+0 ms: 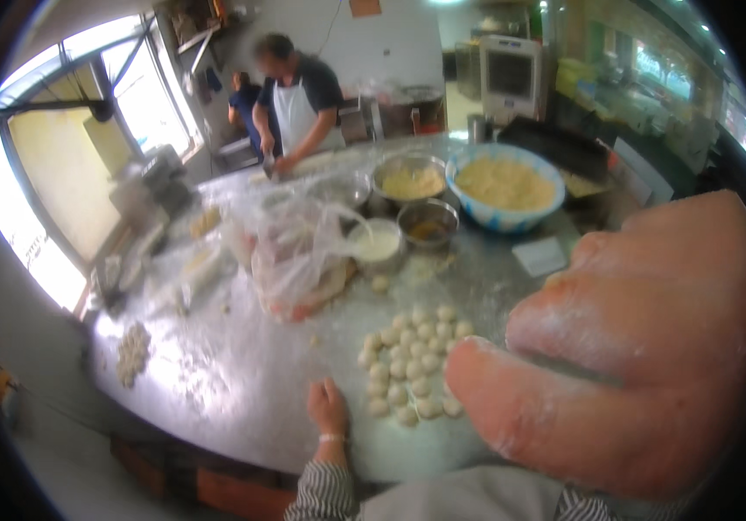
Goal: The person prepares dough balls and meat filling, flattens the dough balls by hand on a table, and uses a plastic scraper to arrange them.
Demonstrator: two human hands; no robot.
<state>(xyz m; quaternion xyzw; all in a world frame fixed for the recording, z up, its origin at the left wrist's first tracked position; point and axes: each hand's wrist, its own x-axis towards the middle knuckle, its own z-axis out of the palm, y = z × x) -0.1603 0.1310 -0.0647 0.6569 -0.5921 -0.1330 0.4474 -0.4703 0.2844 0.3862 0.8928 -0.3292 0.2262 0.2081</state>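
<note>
Several small dough balls (415, 365) lie grouped on the steel table (262, 404) in front of me. My left hand (328, 407) rests at the table just left of them, its fingers curled in; whether it holds anything is hidden. Very close to the camera, my right hand (626, 338) looms at the right, dusted with flour, fingers bent, thumb pointing left and overlapping the edge of the dough balls in the picture. No object shows in it. One more dough ball (380, 283) sits apart, farther back.
Behind are a plastic bag (294, 260), a bowl of white stuff (375, 242), metal bowls (409, 179), a blue-and-white basin of yellow crumbly filling (506, 185) and a white scraper (540, 256). Dough pieces (133, 355) lie far left. A person in an apron (301, 111) works across the table.
</note>
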